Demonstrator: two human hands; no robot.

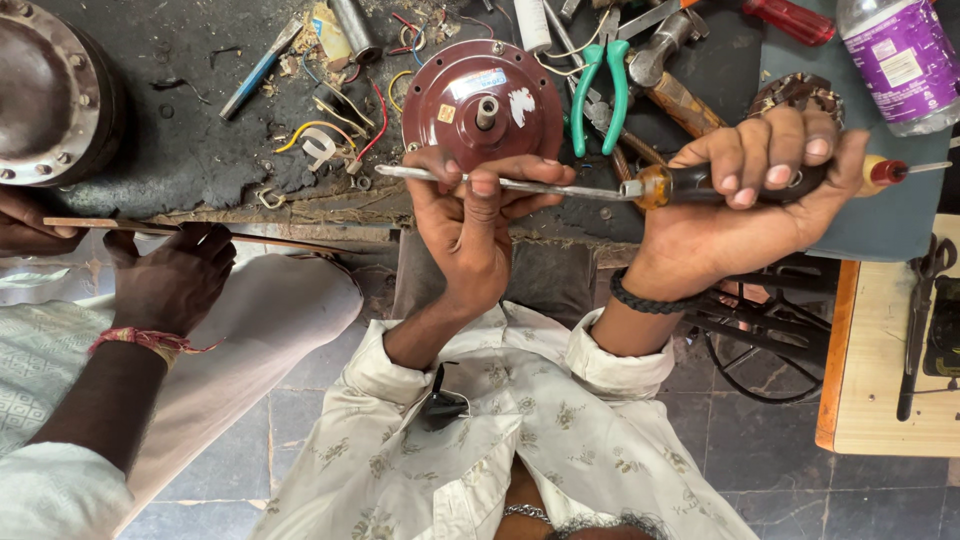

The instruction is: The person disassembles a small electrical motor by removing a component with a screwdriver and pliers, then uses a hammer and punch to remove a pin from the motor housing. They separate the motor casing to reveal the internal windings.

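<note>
My right hand (760, 190) is closed around the dark and amber handle of a long screwdriver (650, 186), held level in front of my chest. My left hand (468, 215) pinches its bare metal shaft (560, 187) between thumb and fingers near the tip end. Just beyond my left hand a round brown fan motor cover (450, 120) with a central spindle lies on the dirty black workbench (180, 150). A red cap and a thin metal pin stick out past my right hand.
Green-handled pliers (600, 85), a hammer (672, 55), a red-handled tool (790, 20), a blue-handled screwdriver (255, 72), coloured wires (330, 125) and a purple-labelled bottle (900, 60) lie on the bench. A large metal housing (50, 90) sits top left. Another person's hands (170, 280) hold a thin strip (150, 228). Scissors (918, 320) rest on a wooden table.
</note>
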